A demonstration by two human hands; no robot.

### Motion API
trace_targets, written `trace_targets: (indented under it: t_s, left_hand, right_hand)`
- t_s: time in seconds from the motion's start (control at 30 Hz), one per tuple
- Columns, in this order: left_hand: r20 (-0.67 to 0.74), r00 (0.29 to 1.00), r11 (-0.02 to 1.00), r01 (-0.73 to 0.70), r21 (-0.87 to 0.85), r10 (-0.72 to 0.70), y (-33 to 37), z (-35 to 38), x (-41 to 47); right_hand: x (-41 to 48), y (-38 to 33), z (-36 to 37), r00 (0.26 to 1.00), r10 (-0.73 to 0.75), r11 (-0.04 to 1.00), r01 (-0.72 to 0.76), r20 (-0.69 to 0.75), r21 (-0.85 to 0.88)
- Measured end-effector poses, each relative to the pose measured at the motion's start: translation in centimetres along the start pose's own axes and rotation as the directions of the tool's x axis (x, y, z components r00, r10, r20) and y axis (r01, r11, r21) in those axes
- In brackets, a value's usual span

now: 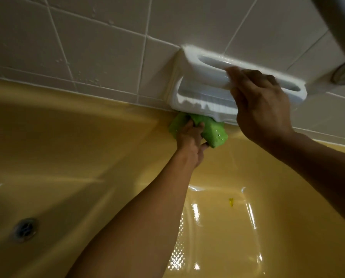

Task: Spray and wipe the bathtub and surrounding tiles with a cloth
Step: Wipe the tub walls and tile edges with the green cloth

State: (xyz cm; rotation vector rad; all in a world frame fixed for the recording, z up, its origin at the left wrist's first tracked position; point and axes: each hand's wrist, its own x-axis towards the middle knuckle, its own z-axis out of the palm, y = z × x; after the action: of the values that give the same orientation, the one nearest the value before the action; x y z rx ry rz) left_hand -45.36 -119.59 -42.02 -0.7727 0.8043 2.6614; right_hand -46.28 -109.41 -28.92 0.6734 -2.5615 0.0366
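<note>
Yellowish bathtub (77, 149), beige tiles (99, 57) behind, kinda dim. Far edge of green cloth (215, 133) hidden under white soap dish (197, 93); right hand (262, 101) fingertips lost behind its bar (211, 69), curled round it. Left hand (189, 141) reached far, arm straight, gripped bunched cloth on far tub rim. Cloth ran left-right along rim, below dish.

Left arm stretched out long and straight, left hand (189, 138) at full reach, fingers curled round the green cloth (215, 133) — right arm angles in from the side, right hand (262, 105) knuckles up, fingers hooked over the white grab bar (205, 75).
</note>
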Motion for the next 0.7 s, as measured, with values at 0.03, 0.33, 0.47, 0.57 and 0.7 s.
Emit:
trace_targets:
  t_s: [0.03,0.33,0.47,0.57,0.7]
  left_hand:
    - [0.025,1.0,1.0,0.008,0.01,-0.009,-0.4,0.3,0.1]
    - [0.019,0.999,0.997,-0.041,-0.071,0.042,-0.9,0.6,-0.8]
    - [-0.036,0.994,0.989,-0.109,-0.101,0.106,-0.3,-1.1,-1.3]
    - [-0.018,0.994,0.985,-0.111,-0.132,0.109,0.0,-1.0,-1.4]
    - [0.016,0.999,0.993,-0.04,-0.108,0.042,-1.3,1.6,-1.0]
  right_hand:
    - [0.1,0.3,0.0,1.0,-0.008,1.0,0.008,0.015,0.001]
    - [0.3,2.0,-1.3,0.987,-0.078,0.997,0.073,0.143,0.039]
    - [0.6,3.6,-2.8,0.963,-0.08,0.996,0.065,0.257,0.065]
    - [0.6,4.3,-3.4,0.948,-0.052,0.996,0.028,0.314,0.079]
    - [0.4,3.8,-2.7,0.967,-0.045,0.996,0.023,0.25,0.092]
